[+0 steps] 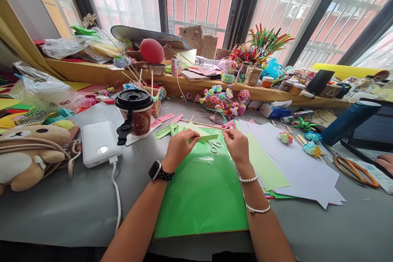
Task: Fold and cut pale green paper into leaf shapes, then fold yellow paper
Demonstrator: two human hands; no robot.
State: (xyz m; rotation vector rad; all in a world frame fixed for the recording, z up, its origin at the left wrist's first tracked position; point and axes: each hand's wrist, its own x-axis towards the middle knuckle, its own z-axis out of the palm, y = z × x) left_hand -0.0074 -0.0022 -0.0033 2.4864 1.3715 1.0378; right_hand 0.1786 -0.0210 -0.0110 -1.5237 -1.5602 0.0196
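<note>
One pale green strip (209, 138) is pinched in the left hand (181, 147), above one green sheet (199, 200) on the table (67, 213). The right hand's (238, 146) fingertips close together near the strip's far end; whether they grip anything, I cannot tell. One small pair of scissors (213, 150) lies below, blades partly hidden. Another person's hand (386, 162) is cut off at right.
</note>
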